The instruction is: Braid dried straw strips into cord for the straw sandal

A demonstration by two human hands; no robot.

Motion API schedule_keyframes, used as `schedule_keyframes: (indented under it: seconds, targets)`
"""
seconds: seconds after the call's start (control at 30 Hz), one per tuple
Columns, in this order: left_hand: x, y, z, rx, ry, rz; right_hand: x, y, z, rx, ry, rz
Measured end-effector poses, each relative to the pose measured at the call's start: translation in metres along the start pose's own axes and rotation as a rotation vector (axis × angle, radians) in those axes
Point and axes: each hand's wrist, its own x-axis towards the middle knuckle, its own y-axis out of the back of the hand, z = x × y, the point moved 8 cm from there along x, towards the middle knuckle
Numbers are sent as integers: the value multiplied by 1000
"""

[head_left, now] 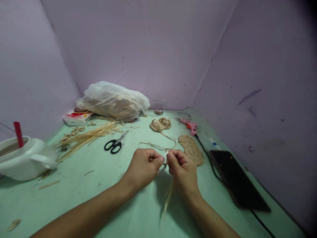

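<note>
My left hand and my right hand meet fingertip to fingertip above the table, both in a pinch. A small white piece shows between the fingertips. Just under them, a thin curved loop sticks out by my left thumb; its far side is hidden. Pale straw strands hang down from my right fingers, blurred at the lower end. Behind my right hand lies a coiled oval of braided straw. A thin braided cord runs on the table beyond my fingers, near a coiled straw piece.
Black-handled scissors and loose straw lie left. A white pot stands farther left. A plastic bag and a small jar of beads are at the back. Right are a pink glue gun, its cord and a phone.
</note>
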Motion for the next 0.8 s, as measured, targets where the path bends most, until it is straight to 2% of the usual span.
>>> schedule_keyframes:
  seconds: [0.13, 0.27, 0.53, 0.67, 0.8]
  targets:
    - [1, 5, 5, 74, -33, 34, 0, -12, 13, 285, -224, -91]
    - [4, 10, 4, 125, -63, 31, -5, -20, 18, 424, -363, -198]
    - [11, 10, 4, 126, -100, -113, -18, -42, 21, 681, -635, -491]
    - [9, 10, 9, 162, -148, -120, -28, -51, 21, 795, -825, -729]
    - [4, 12, 16, 240, -285, -64, -37, -54, 22, 868, -1001, -956]
